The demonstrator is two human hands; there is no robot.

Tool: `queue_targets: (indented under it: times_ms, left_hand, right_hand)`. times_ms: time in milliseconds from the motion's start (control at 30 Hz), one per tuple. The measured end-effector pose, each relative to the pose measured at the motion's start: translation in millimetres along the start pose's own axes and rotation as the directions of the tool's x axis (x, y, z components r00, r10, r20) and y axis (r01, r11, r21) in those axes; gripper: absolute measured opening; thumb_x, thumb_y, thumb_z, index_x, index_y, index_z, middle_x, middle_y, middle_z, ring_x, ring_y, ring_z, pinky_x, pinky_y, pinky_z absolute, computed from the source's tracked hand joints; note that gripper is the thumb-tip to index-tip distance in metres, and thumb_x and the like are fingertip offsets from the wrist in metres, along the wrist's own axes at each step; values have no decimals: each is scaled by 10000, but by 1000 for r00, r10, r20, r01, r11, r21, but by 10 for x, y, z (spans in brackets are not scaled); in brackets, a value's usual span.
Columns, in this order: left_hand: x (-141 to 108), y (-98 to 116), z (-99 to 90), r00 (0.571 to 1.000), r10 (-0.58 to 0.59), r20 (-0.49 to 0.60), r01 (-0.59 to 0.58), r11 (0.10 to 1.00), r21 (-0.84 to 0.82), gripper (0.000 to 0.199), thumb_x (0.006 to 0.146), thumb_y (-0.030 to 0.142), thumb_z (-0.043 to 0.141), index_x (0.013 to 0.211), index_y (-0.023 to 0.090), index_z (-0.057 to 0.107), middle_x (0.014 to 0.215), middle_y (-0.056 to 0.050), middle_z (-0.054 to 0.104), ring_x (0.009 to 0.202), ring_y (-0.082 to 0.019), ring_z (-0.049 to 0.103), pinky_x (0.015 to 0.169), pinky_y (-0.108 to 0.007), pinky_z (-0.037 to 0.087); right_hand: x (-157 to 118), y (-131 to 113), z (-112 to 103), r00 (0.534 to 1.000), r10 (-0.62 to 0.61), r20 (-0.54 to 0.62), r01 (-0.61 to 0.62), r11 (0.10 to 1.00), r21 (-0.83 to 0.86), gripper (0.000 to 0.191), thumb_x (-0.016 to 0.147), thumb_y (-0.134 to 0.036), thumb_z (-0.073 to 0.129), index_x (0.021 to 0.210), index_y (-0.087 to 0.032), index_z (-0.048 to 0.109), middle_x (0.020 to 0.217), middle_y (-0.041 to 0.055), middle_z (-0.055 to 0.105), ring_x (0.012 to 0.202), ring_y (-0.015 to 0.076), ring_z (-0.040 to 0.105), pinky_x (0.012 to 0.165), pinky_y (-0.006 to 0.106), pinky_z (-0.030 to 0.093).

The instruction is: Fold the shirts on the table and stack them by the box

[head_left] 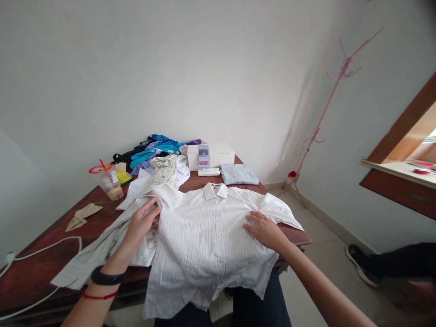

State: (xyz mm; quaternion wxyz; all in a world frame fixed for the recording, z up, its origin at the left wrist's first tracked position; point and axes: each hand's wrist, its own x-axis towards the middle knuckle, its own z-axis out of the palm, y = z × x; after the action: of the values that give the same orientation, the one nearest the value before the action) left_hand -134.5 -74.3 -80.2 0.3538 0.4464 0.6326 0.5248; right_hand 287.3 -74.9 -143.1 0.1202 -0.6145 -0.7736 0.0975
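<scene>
The right hand [262, 227] lies open, fingers spread on the front of the striped short-sleeved button-up shirt [200, 231], a placement that seems meant to hold the cloth smooth. The left hand [146, 218] is at the bunched sleeve on its own side, thumb and index finger extended against it; the other fingertips are hidden, so I cannot tell whether they pinch the fabric. The shirt is spread front up on the wooden table [30, 272], its collar [215, 192] pointing away from the person, probably so both sides are within reach; its hem hangs past the near edge because the body overruns the tabletop. Beneath the left arm lies a pale patterned garment [117, 231]. Beyond the collar, a folded grey garment [239, 174] sits beside a white box [225, 156], apart from the jumbled clothes pile [156, 152], perhaps for order.
</scene>
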Motion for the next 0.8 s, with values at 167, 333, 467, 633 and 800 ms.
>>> queue_targets:
  times_ms: [167, 333, 467, 633, 800]
  left_hand:
    - [77, 120, -41, 950, 295, -107, -284, 953, 103, 595, 767, 458, 698, 1294, 188, 652, 1177, -94, 711, 1091, -269, 668, 885, -352, 543]
    - [225, 293, 297, 869, 480, 118, -494, 852, 175, 427, 844, 466, 627, 1183, 211, 669, 1327, -102, 654, 1226, -289, 616, 928, -381, 547]
    - [538, 343, 923, 776, 405, 484, -585, 749, 311, 462, 923, 423, 537, 1315, 188, 603, 1389, -115, 630, 1280, -256, 594, 1018, -366, 506]
    - [1056, 156, 1462, 791, 221, 571, -584, 549, 597, 539, 924, 440, 564, 1383, 159, 550, 1471, -171, 559, 1369, -313, 514, 1105, -411, 410]
    - [1411, -116, 1543, 809, 227, 542, -574, 502, 647, 576, 880, 545, 620, 1287, 138, 622, 1382, -204, 619, 1324, -362, 541, 1067, -429, 411]
  right_hand:
    - [51, -87, -67, 997, -24, -78, 30, 997, 72, 418, 998, -439, 451, 1221, -176, 686, 1269, 131, 676, 1181, 288, 623, 1040, 407, 454]
    - [323, -255, -89, 985, -77, -156, 99, 985, 139, 386, 993, -414, 469, 1201, -181, 696, 1226, 123, 692, 1168, 273, 624, 1030, 380, 447]
    - [794, -363, -153, 983, -94, -156, 124, 974, 191, 361, 979, -385, 500, 1199, -186, 705, 1272, 118, 681, 1191, 269, 621, 1045, 375, 438]
    - [1307, -351, -60, 996, -13, -87, 28, 985, 167, 461, 994, -358, 490, 1374, -122, 602, 1446, 171, 570, 1377, 282, 489, 1142, 391, 358]
    - [1377, -322, 289, 992, 9, 130, -15, 999, 42, 673, 1022, -556, 352, 1597, -210, 303, 1690, 121, 176, 1555, 358, 108, 1196, 622, 174]
